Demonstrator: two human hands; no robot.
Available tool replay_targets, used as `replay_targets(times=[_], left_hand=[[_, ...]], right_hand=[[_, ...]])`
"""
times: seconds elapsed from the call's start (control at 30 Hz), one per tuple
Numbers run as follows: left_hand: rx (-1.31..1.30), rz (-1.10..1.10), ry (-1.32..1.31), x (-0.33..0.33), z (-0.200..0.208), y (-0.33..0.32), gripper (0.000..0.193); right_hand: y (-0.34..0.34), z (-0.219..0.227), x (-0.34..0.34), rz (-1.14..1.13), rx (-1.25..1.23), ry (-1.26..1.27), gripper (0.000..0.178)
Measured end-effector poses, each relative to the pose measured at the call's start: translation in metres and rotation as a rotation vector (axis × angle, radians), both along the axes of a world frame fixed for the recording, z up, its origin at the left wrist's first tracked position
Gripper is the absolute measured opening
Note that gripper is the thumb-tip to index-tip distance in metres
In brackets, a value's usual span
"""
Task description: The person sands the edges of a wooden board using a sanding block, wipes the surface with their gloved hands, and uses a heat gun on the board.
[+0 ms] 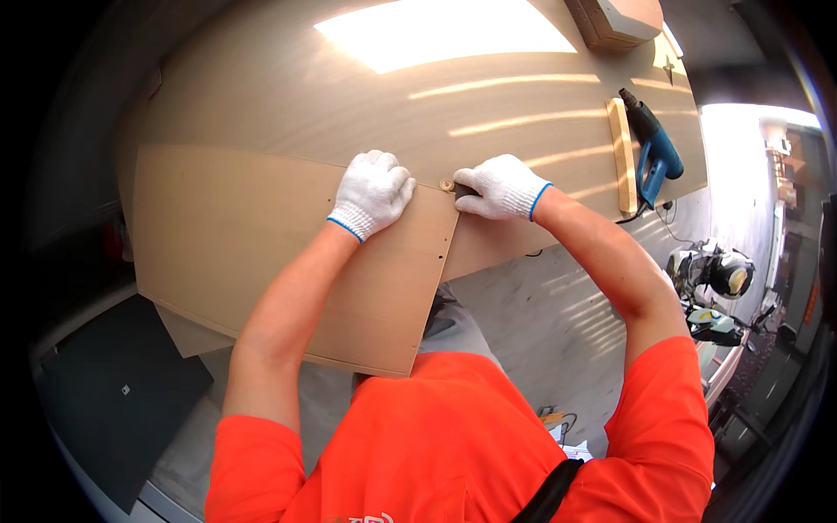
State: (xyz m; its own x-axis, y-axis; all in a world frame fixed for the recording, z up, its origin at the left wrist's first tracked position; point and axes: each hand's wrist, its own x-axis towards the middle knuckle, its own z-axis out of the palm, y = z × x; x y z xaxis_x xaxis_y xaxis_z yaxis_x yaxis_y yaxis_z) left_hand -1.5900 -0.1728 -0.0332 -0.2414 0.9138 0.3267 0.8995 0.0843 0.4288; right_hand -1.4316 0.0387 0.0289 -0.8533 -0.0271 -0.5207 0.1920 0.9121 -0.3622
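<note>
A flat, tan, rectangular wood-look board (227,235) lies on the broad tan tabletop (288,96), its near side jutting past the edge toward the orange shirt (462,436). The left hand (373,190), in a white knitted glove with a blue cuff, rests on the board's far edge, toward two o'clock from its middle. Its fingers are curled in; whether they grip the edge or only press on it, I cannot tell. The right hand (501,189), gloved alike, is at three o'clock from the left, just beyond the board's far right corner, so the board's middle sits between eight and nine o'clock from it. Thumb and fingers pinch a small, dark block-like piece (463,193) near that corner. A small, round, pale-tan disc-like piece (446,185) is just beside it, at ten o'clock. Between two and three o'clock from the right hand lie a narrow pale wooden bar (622,157) and a blue-and-black gun-shaped tool (660,157).
</note>
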Motion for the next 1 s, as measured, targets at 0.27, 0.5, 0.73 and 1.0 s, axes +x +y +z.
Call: replay_targets(times=[0.27,0.5,0.73,1.0], left_hand=[[-0.061,0.030,0.027,0.000,0.004,-0.002,0.009],[0.008,0.974,0.142,0.051,-0.013,-0.136,0.054],[0.509,1.637,-1.153,0.124,-0.024,-0.313,0.060],[0.433,1.401,-1.060,0.132,-0.020,-0.364,0.053]], right_hand=[[0.000,-0.003,-0.052,0.218,-0.075,0.096,0.034],[0.007,-0.017,-0.001,-0.567,-0.316,0.087,0.053],[-0.072,-0.027,0.037,-0.602,-0.328,0.237,0.049],[-0.183,-0.025,0.191,-0.905,-0.441,0.225,0.048]])
